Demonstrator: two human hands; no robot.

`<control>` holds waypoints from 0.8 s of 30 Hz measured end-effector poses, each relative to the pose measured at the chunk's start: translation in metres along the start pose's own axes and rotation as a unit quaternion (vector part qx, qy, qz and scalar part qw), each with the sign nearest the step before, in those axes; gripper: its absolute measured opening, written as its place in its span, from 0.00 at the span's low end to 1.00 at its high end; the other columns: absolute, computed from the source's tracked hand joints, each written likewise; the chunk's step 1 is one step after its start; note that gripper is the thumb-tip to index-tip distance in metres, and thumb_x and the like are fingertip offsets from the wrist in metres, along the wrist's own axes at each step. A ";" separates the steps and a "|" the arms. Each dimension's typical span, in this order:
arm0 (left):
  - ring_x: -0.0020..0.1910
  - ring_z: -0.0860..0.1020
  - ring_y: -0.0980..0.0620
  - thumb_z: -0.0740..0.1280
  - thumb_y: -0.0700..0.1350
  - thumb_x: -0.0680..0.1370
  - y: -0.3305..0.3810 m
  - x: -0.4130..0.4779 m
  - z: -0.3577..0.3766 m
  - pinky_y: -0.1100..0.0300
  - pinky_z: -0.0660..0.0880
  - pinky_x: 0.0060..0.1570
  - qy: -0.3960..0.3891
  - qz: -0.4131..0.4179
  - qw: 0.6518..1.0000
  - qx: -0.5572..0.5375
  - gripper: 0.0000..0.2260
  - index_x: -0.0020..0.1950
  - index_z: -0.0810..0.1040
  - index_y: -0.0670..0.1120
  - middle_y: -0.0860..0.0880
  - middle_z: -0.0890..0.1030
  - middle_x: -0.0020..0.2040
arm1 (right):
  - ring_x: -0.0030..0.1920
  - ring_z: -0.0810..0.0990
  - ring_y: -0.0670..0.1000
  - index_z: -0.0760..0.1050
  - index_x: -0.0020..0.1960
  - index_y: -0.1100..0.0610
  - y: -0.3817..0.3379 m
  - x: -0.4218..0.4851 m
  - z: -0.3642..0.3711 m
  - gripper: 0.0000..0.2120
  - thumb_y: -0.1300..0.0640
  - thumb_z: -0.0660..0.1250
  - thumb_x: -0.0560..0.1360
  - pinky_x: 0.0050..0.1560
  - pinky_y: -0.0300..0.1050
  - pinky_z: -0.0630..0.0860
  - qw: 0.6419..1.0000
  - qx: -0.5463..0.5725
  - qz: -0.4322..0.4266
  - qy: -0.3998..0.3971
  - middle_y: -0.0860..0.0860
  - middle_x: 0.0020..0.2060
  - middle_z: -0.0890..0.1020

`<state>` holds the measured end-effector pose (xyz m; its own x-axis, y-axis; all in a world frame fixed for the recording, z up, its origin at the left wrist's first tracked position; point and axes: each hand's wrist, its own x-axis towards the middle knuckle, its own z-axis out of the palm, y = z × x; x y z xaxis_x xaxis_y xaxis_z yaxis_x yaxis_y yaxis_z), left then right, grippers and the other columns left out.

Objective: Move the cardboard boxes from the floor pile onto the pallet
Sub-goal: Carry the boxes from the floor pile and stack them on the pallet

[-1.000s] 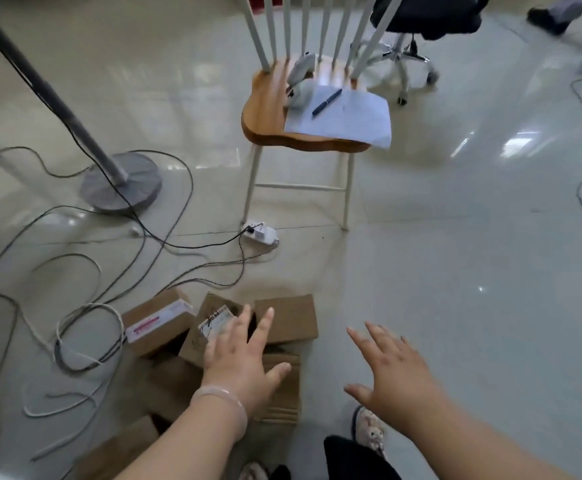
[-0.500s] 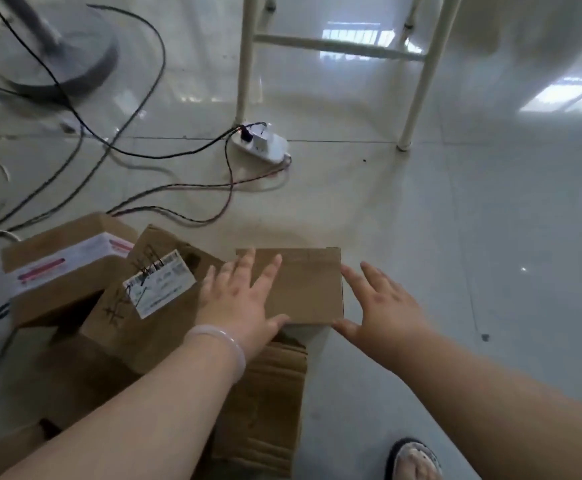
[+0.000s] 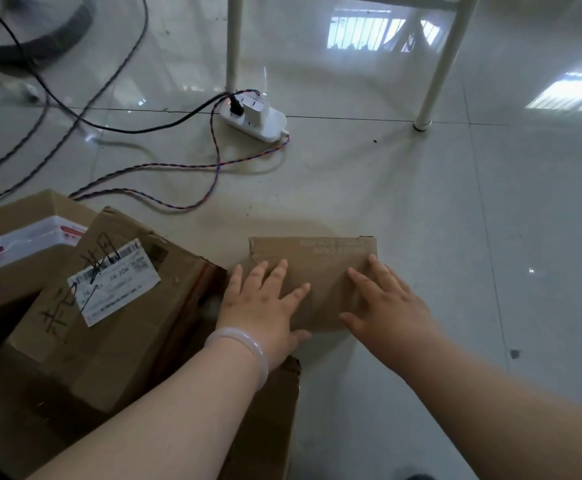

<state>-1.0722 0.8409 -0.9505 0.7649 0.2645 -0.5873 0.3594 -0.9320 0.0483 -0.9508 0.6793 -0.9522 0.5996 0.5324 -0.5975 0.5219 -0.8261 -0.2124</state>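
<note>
**Both palms flat on the pile's end box**

The labelled box (image 3: pixel 109 299) leans just left of the left hand (image 3: pixel 262 306), propped on others in the floor pile. Under both palms lies the small plain box (image 3: pixel 312 268), perched on a lower box (image 3: pixel 265 410) below the left wrist. The left hand and the right hand (image 3: pixel 386 306) rest flat on it with straight, spread fingers, gripping nothing. They are probably set at opposite sides so they can slide to its edges and lift it level. No pallet is in view. Beyond the fingertips, a power strip (image 3: pixel 255 119) sits well apart.
</note>
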 end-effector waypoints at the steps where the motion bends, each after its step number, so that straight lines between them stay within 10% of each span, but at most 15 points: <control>1: 0.78 0.37 0.44 0.54 0.69 0.77 0.001 0.003 0.000 0.43 0.36 0.74 0.011 -0.005 1.000 -0.022 0.32 0.77 0.43 0.65 0.52 0.35 0.79 | 0.79 0.44 0.49 0.46 0.79 0.38 0.007 0.001 -0.002 0.38 0.33 0.61 0.76 0.77 0.50 0.51 1.000 0.007 0.000 0.007 0.43 0.79 0.39; 6: 0.78 0.41 0.41 0.64 0.67 0.75 -0.005 0.023 0.006 0.43 0.53 0.74 0.007 -0.127 0.972 -0.197 0.43 0.74 0.32 0.68 0.50 0.29 0.76 | 0.79 0.50 0.54 0.37 0.74 0.28 0.023 0.018 -0.004 0.45 0.36 0.69 0.73 0.75 0.53 0.57 0.994 0.103 0.027 -0.030 0.43 0.78 0.35; 10: 0.75 0.59 0.42 0.69 0.63 0.73 -0.007 0.030 0.010 0.45 0.64 0.69 -0.037 -0.146 0.923 -0.353 0.46 0.69 0.31 0.75 0.50 0.46 0.79 | 0.73 0.65 0.54 0.31 0.72 0.26 0.020 0.027 0.002 0.51 0.42 0.72 0.73 0.70 0.50 0.65 0.978 0.200 0.013 -0.057 0.47 0.77 0.58; 24: 0.70 0.66 0.45 0.72 0.63 0.70 -0.055 -0.103 -0.216 0.50 0.64 0.69 0.117 -0.151 0.898 -0.395 0.46 0.72 0.39 0.75 0.47 0.58 0.74 | 0.72 0.67 0.54 0.38 0.76 0.31 -0.077 -0.076 -0.237 0.52 0.40 0.75 0.70 0.68 0.46 0.64 0.981 0.187 -0.053 0.018 0.51 0.76 0.64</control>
<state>-1.0556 0.9189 -0.7181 0.6276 0.6066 -0.4880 0.7654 -0.3661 0.5293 -0.8932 0.7461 -0.7074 0.5784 0.6190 -0.5313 0.3263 -0.7725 -0.5448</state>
